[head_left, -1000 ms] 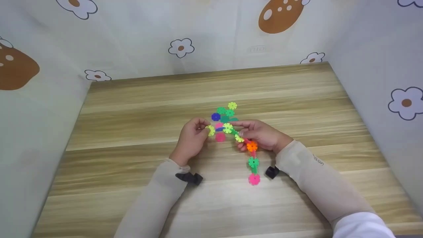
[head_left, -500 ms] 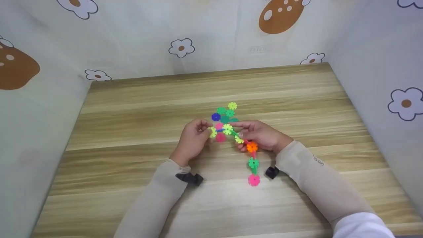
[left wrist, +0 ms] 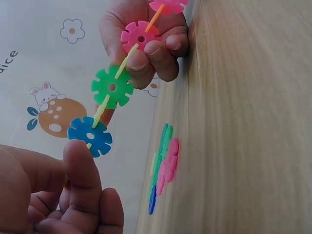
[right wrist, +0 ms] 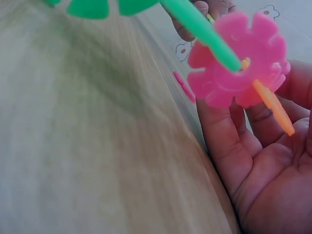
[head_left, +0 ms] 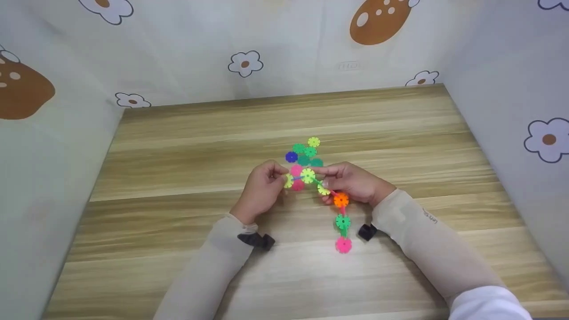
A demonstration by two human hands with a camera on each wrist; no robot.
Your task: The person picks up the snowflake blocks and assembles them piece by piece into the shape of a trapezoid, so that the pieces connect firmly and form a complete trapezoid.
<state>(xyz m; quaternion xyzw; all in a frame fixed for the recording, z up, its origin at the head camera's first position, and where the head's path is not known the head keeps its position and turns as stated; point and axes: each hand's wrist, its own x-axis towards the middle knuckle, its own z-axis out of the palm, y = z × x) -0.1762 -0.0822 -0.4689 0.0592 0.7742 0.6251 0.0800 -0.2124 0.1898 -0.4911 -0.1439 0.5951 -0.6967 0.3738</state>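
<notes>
A chain of slotted plastic snowflake discs hangs between my two hands. In the head view, my left hand (head_left: 259,190) pinches the yellow disc (head_left: 289,181) at the chain's left end. The left wrist view shows a blue disc (left wrist: 78,130) just beyond those fingertips, joined edge-on to the yellow one and followed by a green disc (left wrist: 122,91). Farther along, my right hand (head_left: 355,182) grips the chain, its fingers around a pink disc (left wrist: 130,36). From there an orange disc (head_left: 341,200), a green one (head_left: 342,221) and a pink end disc (head_left: 343,245) trail toward me.
Loose discs lie flat on the wooden table (head_left: 200,146) behind the hands: a yellow disc (head_left: 314,142), a dark blue disc (head_left: 291,157), several green discs (head_left: 310,152) and two pink discs (head_left: 297,185). Patterned wall sheets (head_left: 186,49) enclose the table's back and sides.
My left hand has shifted slightly right, bringing the yellow disc closer to the rest of the chain. The right hand keeps its grip, and the trailing end has swung slightly toward me.
</notes>
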